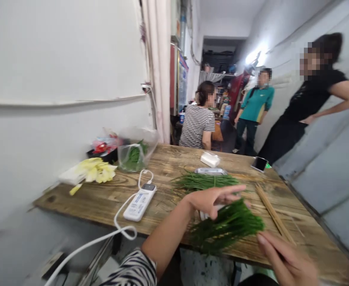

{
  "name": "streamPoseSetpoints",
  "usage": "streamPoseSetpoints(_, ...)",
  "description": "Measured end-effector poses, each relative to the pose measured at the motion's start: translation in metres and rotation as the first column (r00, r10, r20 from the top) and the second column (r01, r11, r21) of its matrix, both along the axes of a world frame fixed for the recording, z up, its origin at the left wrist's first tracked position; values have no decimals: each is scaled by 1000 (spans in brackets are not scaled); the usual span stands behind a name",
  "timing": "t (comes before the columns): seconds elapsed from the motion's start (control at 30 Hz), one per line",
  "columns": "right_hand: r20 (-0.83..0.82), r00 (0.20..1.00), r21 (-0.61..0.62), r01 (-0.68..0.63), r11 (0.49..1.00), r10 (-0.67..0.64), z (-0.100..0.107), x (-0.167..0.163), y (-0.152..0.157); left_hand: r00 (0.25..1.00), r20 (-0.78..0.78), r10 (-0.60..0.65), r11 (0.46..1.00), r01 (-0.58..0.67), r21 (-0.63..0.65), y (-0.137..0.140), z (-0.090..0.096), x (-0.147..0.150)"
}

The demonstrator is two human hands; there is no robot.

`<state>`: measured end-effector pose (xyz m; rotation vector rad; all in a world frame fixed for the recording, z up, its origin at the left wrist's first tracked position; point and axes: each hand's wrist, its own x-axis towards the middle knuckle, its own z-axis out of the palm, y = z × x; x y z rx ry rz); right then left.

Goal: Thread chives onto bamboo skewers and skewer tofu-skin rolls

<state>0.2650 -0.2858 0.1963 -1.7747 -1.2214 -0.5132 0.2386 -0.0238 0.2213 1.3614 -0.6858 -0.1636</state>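
Observation:
A bunch of green garlic chives is fanned out over the table's near edge. Above its upper left side is my left hand, with the thumb and fingers apart; whether it touches the stalks I cannot tell. The fingertips of my right hand are pinched together at the bunch's right corner. What exactly lies between them is hidden, perhaps only stalk ends or a thin stick. Behind my left hand lies a larger pile of long chives, partly over a metal tray. Thin wooden skewers lie on the right.
On the wooden table are a white power strip with a cable, yellow leaves, a clear bag of greens, a white packet and a phone. Several people are beyond; one in black leans at the right wall.

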Motion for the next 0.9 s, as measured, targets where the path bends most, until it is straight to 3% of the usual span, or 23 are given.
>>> streamPoseSetpoints(0.07,-10,1000,6,11,1000,-11,8,-10,15,999,-47,0,994,5,111,-14,10,-12)
streamPoseSetpoints(0.13,-89,994,23,65,998,-62,12,-18,25,991,-126,43,993,-29,110,-25,11,-24)
streamPoseSetpoints(0.2,-198,975,22,107,994,-100,9,-22,30,963,-270,5,996,18,83,-30,3,-34)
streamPoseSetpoints(0.3,-367,925,6,108,994,-98,-7,-19,34,878,-478,-17,998,42,42,-30,-20,-45)
streamPoseSetpoints(0.53,-631,771,-56,61,997,-83,-62,10,49,686,-728,-26,970,-158,-183,-26,-86,-54)
streamPoseSetpoints(0.73,-627,770,-117,56,992,-117,-69,17,54,627,-752,-202,910,-164,-381,-21,-104,-61)
streamPoseSetpoints(0.8,-619,776,-131,52,990,-122,-65,16,54,636,-760,-135,916,-213,-340,-22,-103,-64)
streamPoseSetpoints(0.9,-596,794,-140,45,989,-121,-62,14,55,661,-737,138,942,-317,-108,-29,-100,-70)
